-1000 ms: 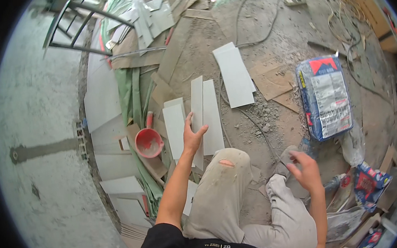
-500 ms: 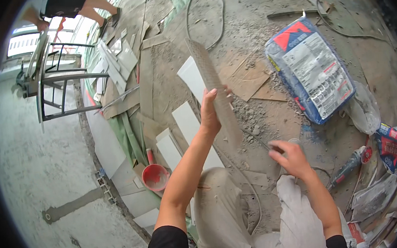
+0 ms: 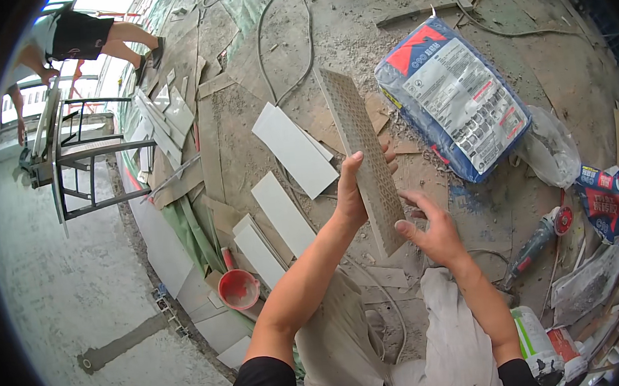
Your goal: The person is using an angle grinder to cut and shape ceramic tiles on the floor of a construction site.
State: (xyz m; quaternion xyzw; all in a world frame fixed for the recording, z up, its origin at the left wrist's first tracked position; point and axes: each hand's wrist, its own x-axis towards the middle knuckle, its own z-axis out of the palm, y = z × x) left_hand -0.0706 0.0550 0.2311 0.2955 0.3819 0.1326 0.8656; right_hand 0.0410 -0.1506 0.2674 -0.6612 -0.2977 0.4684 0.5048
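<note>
My left hand (image 3: 355, 193) is closed round a long narrow tile strip (image 3: 361, 146), thumb on the edge and fingers behind. The tile is tilted up, and its brownish, grid-textured back faces right. By its lower end is my right hand (image 3: 433, 231), thumb and fingers apart; whether the thumb touches the tile I cannot tell. Beyond the tile lie white tile strips (image 3: 294, 151), with another white strip (image 3: 281, 213) nearer my knees. A red scoop-like pot (image 3: 239, 290) with a handle sits left of my left forearm.
A blue, white and red bag (image 3: 461, 103) lies at right, near an angle grinder (image 3: 536, 249) and a crumpled blue bag (image 3: 609, 204). Cables (image 3: 262, 49) cross the dusty, rubble-strewn floor. At far left another person (image 3: 91, 40) stands by a black metal frame (image 3: 98, 154).
My right hand has moved up and left to the tile's lower end. The tile has come a little lower and turned, showing more of its textured back. The view has shifted slightly.
</note>
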